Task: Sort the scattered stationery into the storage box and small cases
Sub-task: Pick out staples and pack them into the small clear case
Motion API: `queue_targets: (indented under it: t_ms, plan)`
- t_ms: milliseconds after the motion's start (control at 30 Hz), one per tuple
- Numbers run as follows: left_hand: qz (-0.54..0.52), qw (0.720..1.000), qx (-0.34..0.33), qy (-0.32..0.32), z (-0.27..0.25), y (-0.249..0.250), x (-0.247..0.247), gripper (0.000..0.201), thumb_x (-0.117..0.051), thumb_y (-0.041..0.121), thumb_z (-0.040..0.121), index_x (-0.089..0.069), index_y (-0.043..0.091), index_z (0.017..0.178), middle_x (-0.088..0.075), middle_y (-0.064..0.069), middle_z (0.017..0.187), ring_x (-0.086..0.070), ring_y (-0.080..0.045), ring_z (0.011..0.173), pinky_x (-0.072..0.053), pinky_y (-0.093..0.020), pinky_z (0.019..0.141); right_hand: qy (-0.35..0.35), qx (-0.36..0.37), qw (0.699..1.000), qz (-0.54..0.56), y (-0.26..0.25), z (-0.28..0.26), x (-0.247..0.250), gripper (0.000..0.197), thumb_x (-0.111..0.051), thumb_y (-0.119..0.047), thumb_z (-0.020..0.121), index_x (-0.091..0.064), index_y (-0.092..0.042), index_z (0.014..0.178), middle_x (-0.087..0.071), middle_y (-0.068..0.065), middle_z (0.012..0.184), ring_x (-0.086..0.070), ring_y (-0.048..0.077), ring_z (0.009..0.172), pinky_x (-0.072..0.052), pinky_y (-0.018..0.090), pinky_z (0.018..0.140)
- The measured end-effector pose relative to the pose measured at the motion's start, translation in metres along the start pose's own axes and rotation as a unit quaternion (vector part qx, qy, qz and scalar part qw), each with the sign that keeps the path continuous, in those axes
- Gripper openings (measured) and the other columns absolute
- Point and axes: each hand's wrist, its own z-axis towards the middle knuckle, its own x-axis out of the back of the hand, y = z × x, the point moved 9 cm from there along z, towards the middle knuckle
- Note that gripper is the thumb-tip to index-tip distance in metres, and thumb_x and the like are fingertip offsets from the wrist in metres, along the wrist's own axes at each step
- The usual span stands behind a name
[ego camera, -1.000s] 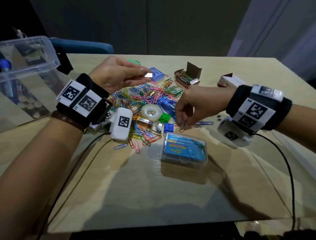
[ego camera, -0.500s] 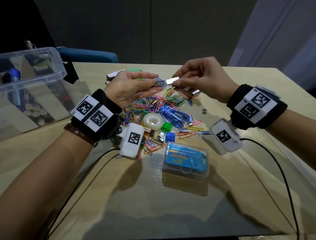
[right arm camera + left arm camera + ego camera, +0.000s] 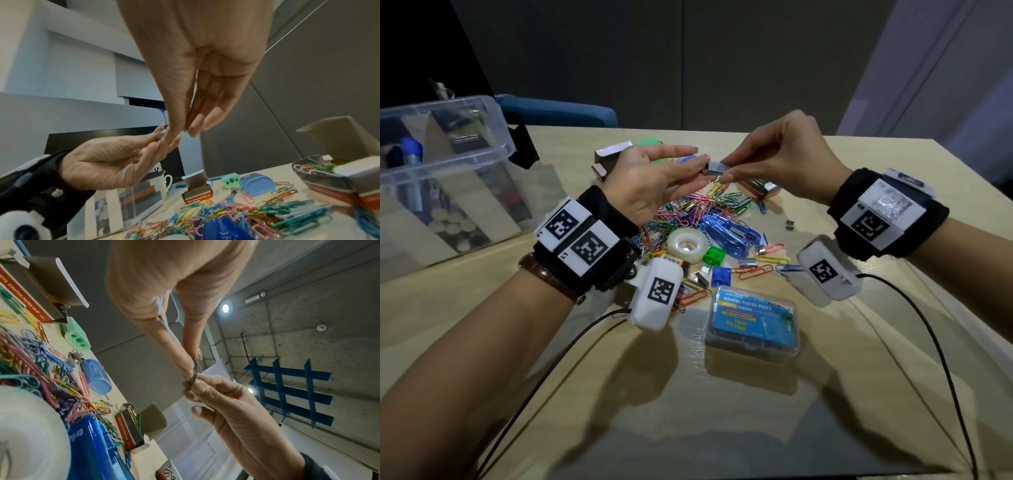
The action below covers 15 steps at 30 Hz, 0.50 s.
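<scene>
While both hands meet above the clip pile, the step in hand looks like gathering loose staple strips. Left hand [image 3: 654, 181] pinches a small grey strip [image 3: 713, 168] at thumb and forefinger, other fingers extended; right hand [image 3: 777, 161] pinches the same strip from the other side, its remaining fingers lying straight together in the right wrist view. Strip held in the air, well above the table [image 3: 859, 342], not yet in any case. Whether one strip or two pressed together: cannot tell, too small. Paper clips [image 3: 688, 212] lie heaped below, with the blue stapler [image 3: 732, 233], tape roll [image 3: 687, 244] and more loose staple bits [image 3: 760, 250] beside them. Floss box [image 3: 751, 323] sits shut, near the front edge. Storage box [image 3: 441, 164] stands far left. Open clip cartons [image 3: 760, 186] behind the pile. Next move, by my reading: align or pass the strip, then carry it to a small case, which calls for a light, level pinch so the strip does not snap or drop into the clips. Against a second ago: the right hand was then low on the table picking among the bits, the left alone held a strip aloft; half a second ago the hands were close, each with its own piece, and now they touch.
</scene>
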Motion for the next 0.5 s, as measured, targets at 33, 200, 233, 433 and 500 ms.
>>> queue_targets:
  t_ms: [33,200,233,433,500]
  plan:
    - [-0.003,1.000,0.001,0.002,0.000,-0.001,0.000,0.032,-0.066,-0.004,0.081,-0.058,-0.005,0.112,-0.071,-0.018,0.088,-0.073,-0.020,0.071,-0.059,-0.022,0.060,0.000,0.007,1.000,-0.011,-0.003,0.000,0.000,0.034,-0.077,-0.043,0.060,-0.074,-0.021,0.086,-0.073,-0.004,0.083,-0.071,0.007,0.080,-0.055,0.015,0.073]
    - [-0.027,1.000,0.004,0.009,0.001,-0.004,0.001,0.033,-0.069,-0.002,0.077,-0.056,-0.003,0.107,-0.071,-0.017,0.085,-0.073,-0.020,0.068,-0.060,-0.023,0.062,-0.006,0.032,0.999,-0.042,-0.012,0.001,-0.003,0.039,-0.074,-0.047,0.061,-0.074,-0.021,0.089,-0.072,-0.005,0.082,-0.070,0.004,0.076,-0.054,0.013,0.071]
    - [-0.034,0.999,0.006,0.009,0.001,-0.005,0.001,0.032,-0.069,-0.002,0.077,-0.055,-0.003,0.106,-0.071,-0.016,0.083,-0.073,-0.020,0.068,-0.059,-0.023,0.061,-0.004,0.033,0.998,-0.044,-0.012,0.001,-0.003,0.040,-0.074,-0.047,0.061,-0.075,-0.019,0.089,-0.072,-0.005,0.082,-0.070,0.003,0.076,-0.054,0.013,0.071]
    - [0.065,0.998,-0.017,0.012,0.000,0.004,0.001,0.032,-0.071,0.005,0.082,-0.055,0.002,0.110,-0.074,-0.012,0.078,-0.073,-0.020,0.069,-0.060,-0.028,0.060,-0.011,0.030,0.995,-0.098,-0.012,-0.001,0.001,0.024,-0.082,-0.031,0.072,-0.077,-0.015,0.090,-0.073,-0.003,0.085,-0.069,0.004,0.076,-0.054,0.013,0.072]
    - [0.164,0.983,-0.083,0.011,-0.005,0.017,0.000,0.031,-0.072,0.014,0.084,-0.058,0.002,0.109,-0.073,-0.007,0.078,-0.072,-0.017,0.069,-0.059,-0.028,0.059,0.001,0.022,0.992,-0.127,-0.011,-0.001,0.007,0.022,-0.082,-0.033,0.073,-0.077,-0.019,0.089,-0.074,-0.004,0.086,-0.070,0.006,0.077,-0.058,0.024,0.075]
